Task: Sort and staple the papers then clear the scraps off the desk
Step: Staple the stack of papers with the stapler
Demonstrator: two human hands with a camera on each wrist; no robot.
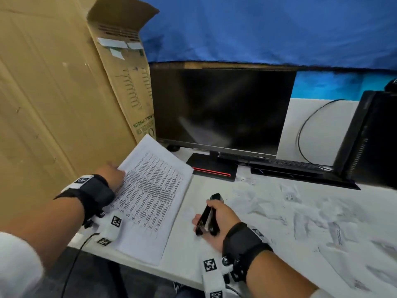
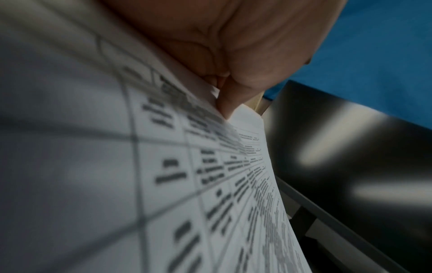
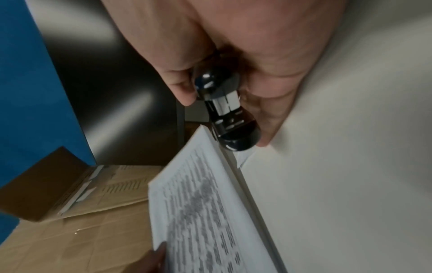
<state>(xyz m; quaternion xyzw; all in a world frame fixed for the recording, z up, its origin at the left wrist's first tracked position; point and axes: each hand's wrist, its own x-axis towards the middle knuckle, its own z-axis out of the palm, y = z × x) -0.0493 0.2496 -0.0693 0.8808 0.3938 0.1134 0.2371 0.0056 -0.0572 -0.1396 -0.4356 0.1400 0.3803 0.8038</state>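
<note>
A stack of printed papers [image 1: 150,194] with a table of text lies tilted over the desk's left front corner. My left hand [image 1: 113,175] pinches the stack's left edge, thumb on top; in the left wrist view the fingers [image 2: 231,99] clamp the papers [image 2: 163,184]. My right hand [image 1: 214,220] grips a black stapler [image 1: 207,216] just right of the stack, low over the white desk [image 1: 193,265]. In the right wrist view the stapler [image 3: 230,112] points its nose at the papers' [image 3: 205,212] edge. Crumpled paper scraps [image 1: 300,211] lie scattered on the right.
A dark monitor [image 1: 219,110] on a stand with a red line stands behind the papers. A black keyboard [image 1: 296,168] and a black computer case [image 1: 373,138] sit at the right. Tall cardboard boxes [image 1: 64,93] wall off the left side. A cable [image 1: 73,265] hangs off the front edge.
</note>
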